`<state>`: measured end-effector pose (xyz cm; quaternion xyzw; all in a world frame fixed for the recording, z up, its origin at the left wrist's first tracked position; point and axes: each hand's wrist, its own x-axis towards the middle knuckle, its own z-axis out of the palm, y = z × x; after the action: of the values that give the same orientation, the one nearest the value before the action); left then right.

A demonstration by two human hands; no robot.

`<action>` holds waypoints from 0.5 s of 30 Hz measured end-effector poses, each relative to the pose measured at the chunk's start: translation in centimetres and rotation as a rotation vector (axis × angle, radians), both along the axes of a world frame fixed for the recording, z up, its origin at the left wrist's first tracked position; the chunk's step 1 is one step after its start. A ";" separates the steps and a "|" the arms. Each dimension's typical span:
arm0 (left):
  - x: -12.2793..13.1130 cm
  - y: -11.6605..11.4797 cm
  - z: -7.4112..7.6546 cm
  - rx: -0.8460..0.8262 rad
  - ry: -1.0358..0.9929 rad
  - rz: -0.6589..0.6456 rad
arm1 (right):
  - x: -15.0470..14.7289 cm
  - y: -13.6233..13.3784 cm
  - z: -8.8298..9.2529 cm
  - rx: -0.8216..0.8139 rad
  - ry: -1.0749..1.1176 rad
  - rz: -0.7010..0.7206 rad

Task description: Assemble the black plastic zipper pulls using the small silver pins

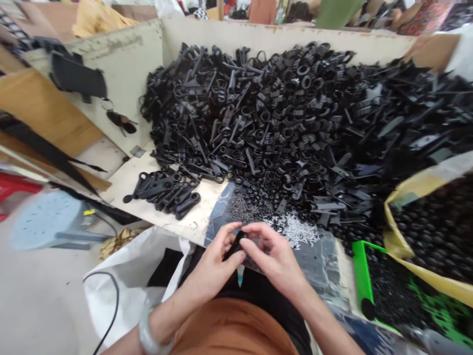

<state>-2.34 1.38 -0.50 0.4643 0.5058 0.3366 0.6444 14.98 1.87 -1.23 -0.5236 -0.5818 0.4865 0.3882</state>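
Observation:
Between my two hands, just over the near edge of the bench, is a small black plastic part [236, 243]; its exact shape is partly covered by fingers. My left hand [220, 256] closes around its left side, thumb along the near face. From the other side, my right hand [271, 249] pinches it with thumb and forefinger. Right beyond my hands lie a heap of small silver screws [295, 229] and a patch of tiny dark metal pieces [242, 204]. A row of finished-looking black arms with ring ends [166, 190] rests to the left.
A large pile of black plastic parts [258, 108] fills the walled bench. At right stand a yellow-edged sack of black balls [436, 222] and a green crate [360, 271]. A white bag [121, 301] hangs at left near a blue stool [48, 217]. Keys [121, 121] hang on the side panel.

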 end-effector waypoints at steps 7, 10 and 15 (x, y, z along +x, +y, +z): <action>0.7 0.5 0.1 -0.335 -0.242 -0.113 | 1.8 1.1 -1.9 -0.087 0.037 0.113; 0.7 0.1 0.3 -0.324 -0.213 -0.080 | 2.0 1.7 -1.5 0.009 -0.002 0.127; 0.1 0.0 0.1 -0.334 -0.265 -0.018 | 1.9 2.3 -0.9 0.013 -0.041 0.182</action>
<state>-2.20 1.36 -0.37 0.3071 0.4612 0.3007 0.7762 16.87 4.15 -2.17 -0.4757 -0.6381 0.5051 0.3339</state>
